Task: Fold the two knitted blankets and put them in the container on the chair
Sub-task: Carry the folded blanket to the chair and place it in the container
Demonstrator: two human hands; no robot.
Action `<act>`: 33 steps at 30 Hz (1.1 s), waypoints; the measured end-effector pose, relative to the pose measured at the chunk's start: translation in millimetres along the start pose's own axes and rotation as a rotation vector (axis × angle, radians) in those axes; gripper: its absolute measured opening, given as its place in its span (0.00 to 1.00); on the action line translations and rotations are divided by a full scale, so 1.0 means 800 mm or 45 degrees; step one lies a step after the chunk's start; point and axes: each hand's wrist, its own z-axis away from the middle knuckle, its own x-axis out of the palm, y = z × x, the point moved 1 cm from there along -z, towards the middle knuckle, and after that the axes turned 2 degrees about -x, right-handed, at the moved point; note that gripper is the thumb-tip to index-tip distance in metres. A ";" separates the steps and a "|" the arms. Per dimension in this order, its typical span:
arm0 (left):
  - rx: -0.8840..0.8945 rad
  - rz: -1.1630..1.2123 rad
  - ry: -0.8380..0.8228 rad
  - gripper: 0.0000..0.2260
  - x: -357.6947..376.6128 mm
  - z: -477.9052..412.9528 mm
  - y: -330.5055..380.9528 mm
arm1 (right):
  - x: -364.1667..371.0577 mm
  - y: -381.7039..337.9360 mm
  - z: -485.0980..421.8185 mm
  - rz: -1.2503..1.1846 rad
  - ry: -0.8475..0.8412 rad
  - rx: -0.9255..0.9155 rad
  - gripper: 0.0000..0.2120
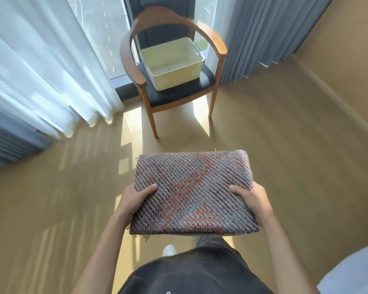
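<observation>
Hands, left hand and right hand, clamp the folded knitted blanket at opposite edges, thumbs on top, fingers hidden beneath, keeping its folds flat, well short of the empty container on the chair.

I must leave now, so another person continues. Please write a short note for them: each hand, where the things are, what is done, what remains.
Left hand: grips the left edge of the folded blanket.
Right hand: grips its right edge.
The blanket is folded and held in the air, short of the chair.
The container sits on the chair seat, empty.
Done: this blanket is folded.
Left: put it in the container. The second blanket is not in view.
</observation>
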 end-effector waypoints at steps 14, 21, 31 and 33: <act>0.021 0.079 0.109 0.22 0.094 -0.192 0.233 | -0.025 -0.207 -0.296 0.079 -0.086 -0.046 0.11; -0.001 0.128 0.174 0.19 0.070 -0.311 0.321 | 0.033 -0.292 -0.436 0.148 -0.149 -0.035 0.11; 0.005 0.142 0.194 0.21 0.024 -0.473 0.491 | 0.111 -0.452 -0.609 0.190 -0.184 -0.125 0.09; 0.014 0.119 0.206 0.19 0.021 -0.496 0.516 | 0.120 -0.472 -0.638 0.189 -0.192 -0.135 0.10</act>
